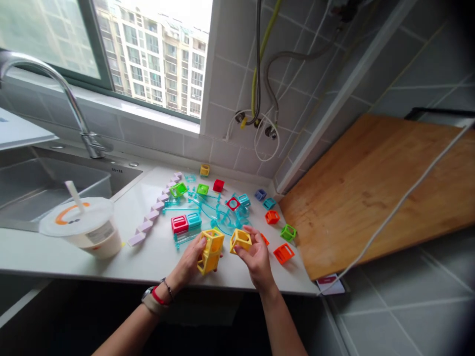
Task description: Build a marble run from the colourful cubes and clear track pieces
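Note:
My left hand (pixel 191 262) grips a stack of yellow cube blocks (pixel 211 251), two joined one above the other, with open frame sides. Close beside it on the right, my right hand (pixel 257 258) holds a single yellow cube block (pixel 240 241) between thumb and fingers. A small gap separates the single block from the stack. Just behind the hands, a red cube block (pixel 180 224) and a light blue cube block (pixel 193 221) lie side by side. Clear teal track pieces (pixel 213 205) spread over the counter beyond, with a red block with a round hole (pixel 233 203) among them.
Orange (pixel 284 253) and green blocks (pixel 288 232) lie at the right, near a leaning wooden board (pixel 374 188). A lilac zigzag strip (pixel 151 215) runs along the left. Further left stand a lidded cup with a straw (pixel 83 225) and a sink (pixel 122 179) with a faucet (pixel 70 94).

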A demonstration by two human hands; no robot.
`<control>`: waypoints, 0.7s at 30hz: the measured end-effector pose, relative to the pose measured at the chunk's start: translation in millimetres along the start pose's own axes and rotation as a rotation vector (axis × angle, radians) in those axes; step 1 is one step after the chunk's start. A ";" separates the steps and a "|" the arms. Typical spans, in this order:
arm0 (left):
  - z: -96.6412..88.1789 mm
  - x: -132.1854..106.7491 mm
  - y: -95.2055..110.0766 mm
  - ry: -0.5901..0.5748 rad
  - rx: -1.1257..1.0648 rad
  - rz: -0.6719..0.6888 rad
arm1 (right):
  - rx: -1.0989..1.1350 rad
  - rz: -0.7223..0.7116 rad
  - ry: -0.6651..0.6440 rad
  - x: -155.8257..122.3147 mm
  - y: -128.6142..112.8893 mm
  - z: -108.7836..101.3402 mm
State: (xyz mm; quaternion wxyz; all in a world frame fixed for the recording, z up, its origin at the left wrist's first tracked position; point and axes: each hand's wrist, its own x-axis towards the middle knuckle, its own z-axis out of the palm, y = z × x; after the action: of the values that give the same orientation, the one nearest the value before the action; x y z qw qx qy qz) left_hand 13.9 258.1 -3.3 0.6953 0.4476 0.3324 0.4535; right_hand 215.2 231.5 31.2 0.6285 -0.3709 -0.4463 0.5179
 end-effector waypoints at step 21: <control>-9.5 -1.2 -5.6 0.032 0.096 0.071 | 0.124 0.134 -0.086 -22.1 41.8 -27.2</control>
State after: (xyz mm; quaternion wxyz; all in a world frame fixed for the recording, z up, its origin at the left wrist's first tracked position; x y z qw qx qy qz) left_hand 7.1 258.9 -12.0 0.6513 0.4846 0.3485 0.4686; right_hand 226.1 217.5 -20.3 0.5947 -0.3377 -0.4139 0.6008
